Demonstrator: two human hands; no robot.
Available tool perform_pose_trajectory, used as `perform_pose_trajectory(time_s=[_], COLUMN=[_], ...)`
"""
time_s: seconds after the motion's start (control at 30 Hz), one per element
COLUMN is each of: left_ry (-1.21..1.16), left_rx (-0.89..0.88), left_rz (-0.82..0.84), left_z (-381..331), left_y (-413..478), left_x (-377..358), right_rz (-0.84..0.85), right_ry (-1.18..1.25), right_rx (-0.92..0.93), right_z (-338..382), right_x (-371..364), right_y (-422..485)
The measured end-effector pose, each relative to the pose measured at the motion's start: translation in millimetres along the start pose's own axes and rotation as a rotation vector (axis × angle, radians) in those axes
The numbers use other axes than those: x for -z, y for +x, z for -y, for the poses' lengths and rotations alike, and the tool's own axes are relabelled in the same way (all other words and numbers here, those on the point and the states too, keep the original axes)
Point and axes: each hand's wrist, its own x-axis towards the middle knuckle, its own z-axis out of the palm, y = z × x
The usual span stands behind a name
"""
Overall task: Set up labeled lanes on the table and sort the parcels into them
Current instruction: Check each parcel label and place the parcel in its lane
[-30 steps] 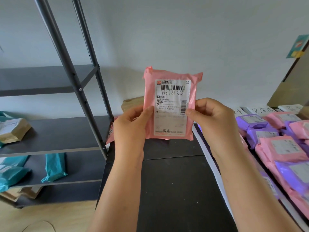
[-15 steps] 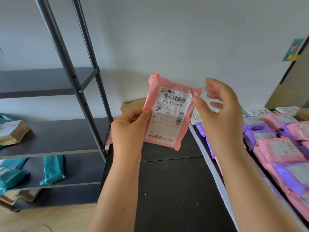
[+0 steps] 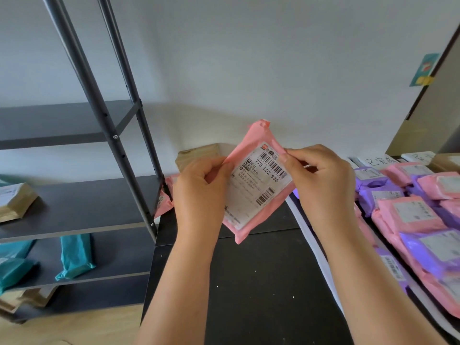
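I hold a pink parcel [image 3: 256,192] with a white barcode label reading 770 L02 936 above the black table [image 3: 261,282]. It is tilted, its top leaning right. My left hand [image 3: 201,195] grips its left edge. My right hand [image 3: 321,183] pinches its upper right corner at the label. To the right, a white strip [image 3: 313,242] runs along the table, and past it lie several pink and purple parcels [image 3: 413,212]. Handwritten white lane labels [image 3: 380,160] stand behind them.
A dark metal shelf rack [image 3: 82,207] stands at the left, with teal parcels [image 3: 74,255] on a lower shelf and a brown parcel [image 3: 15,200] on the middle one. Another pink parcel [image 3: 165,195] and a wooden block [image 3: 196,155] sit at the table's far left corner.
The parcel was upright in both hands, then my right hand let go and it tilted. Now my right hand grips its upper right corner again and the parcel is lower and more tilted.
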Motion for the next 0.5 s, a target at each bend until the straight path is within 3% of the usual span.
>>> perform_pose_trajectory(time_s=[0.2,0.37,0.5], left_ry=[0.096,0.033,0.051], left_rx=[-0.136,0.079,0.095], left_rz=[-0.151,0.011,0.07], left_z=[9.3,17.5,24.6], left_y=[0.0,0.5,-3.1], left_x=[4.3,4.6,-1.1], right_rz=[-0.155,-0.225,-0.239], right_ry=[-0.016,-0.011,-0.013], right_rx=[-0.098,-0.156,-0.199], right_z=[-5.0,-10.5,-11.4], right_x=[3.8,9.9,9.7], right_y=[-0.5,-4.2,-15.5])
